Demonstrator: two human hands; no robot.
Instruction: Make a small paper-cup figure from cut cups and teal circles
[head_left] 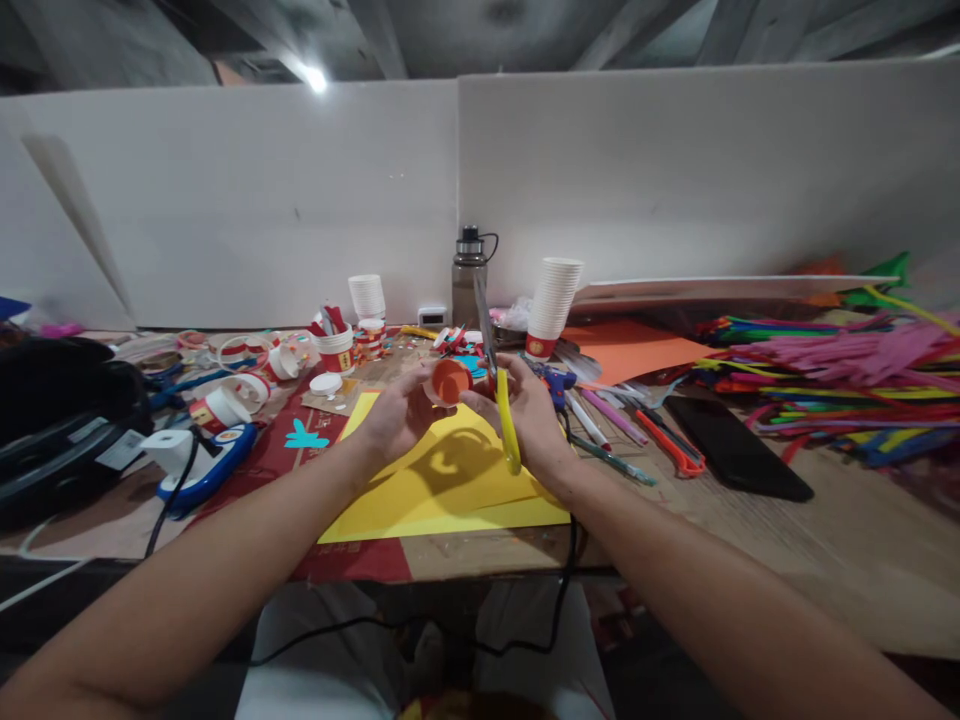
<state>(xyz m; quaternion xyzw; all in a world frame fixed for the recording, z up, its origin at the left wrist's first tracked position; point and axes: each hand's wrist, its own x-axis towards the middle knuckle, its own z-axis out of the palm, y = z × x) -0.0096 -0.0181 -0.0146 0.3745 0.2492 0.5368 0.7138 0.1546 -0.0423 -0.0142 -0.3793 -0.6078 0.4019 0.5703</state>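
Note:
My left hand [405, 410] is closed round a small, shallow cup piece [451, 382], orange inside, with its opening turned toward me. In my right hand [534, 425] are scissors [510, 425] with a yellow handle, their blades pointing up. The right fingertips also reach the cup piece's right rim. Both hands are above sheets of yellow paper [450, 500], which carry their shadow. A cyan paper cutout [306, 436] lies left of the yellow sheets.
Stacked paper cups [555, 305] and a bottle [469, 285] stand at the back. A phone [739, 447], a red-orange cutter [671, 445] and pens lie right, before pipe cleaners [847, 375]. On the left are cut cups [221, 408] and a blue-and-white power strip [206, 465].

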